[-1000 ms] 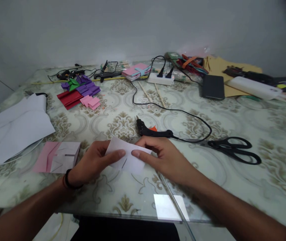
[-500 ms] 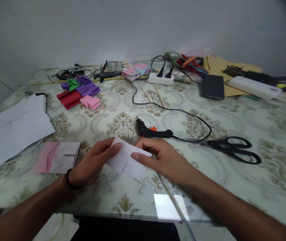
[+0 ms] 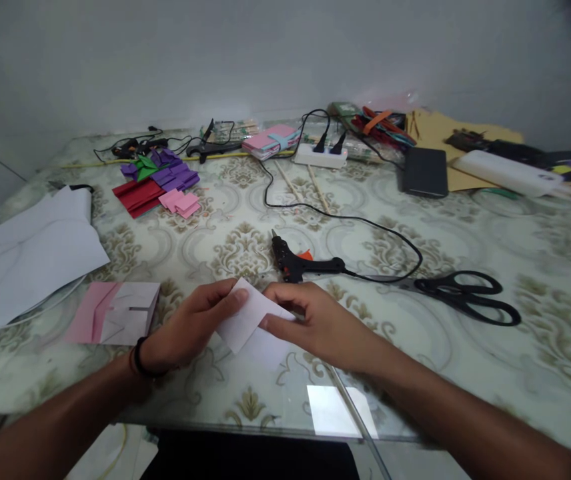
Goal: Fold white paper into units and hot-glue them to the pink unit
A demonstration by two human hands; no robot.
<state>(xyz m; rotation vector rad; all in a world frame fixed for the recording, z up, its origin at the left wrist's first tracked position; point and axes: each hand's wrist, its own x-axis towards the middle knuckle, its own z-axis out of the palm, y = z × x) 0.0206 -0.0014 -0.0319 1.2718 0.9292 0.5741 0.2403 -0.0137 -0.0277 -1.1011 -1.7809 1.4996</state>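
A small folded white paper (image 3: 248, 320) is held between both hands near the table's front edge. My left hand (image 3: 200, 320) pinches its left side, thumb on top. On the paper's right side, my right hand (image 3: 305, 320) grips it between thumb and fingers. Just beyond the hands lies a black glue gun (image 3: 310, 264), its nozzle pointing up and left. Left of my left hand rests a folded pink and white paper piece (image 3: 128, 313). The fingertips beneath the white paper are hidden.
Black-handled scissors (image 3: 458, 293) lie at right. Large white sheets (image 3: 40, 250) are on the left. Purple (image 3: 175, 175), red (image 3: 138, 197) and pink (image 3: 180, 202) folded papers sit farther back, left of a white power strip (image 3: 320, 157). A black cord (image 3: 360, 219) loops across the table (image 3: 245, 393).
The white paper has turned and its flaps have shifted between my fingers. My right hand has moved slightly left and down, and my left hand slightly right.
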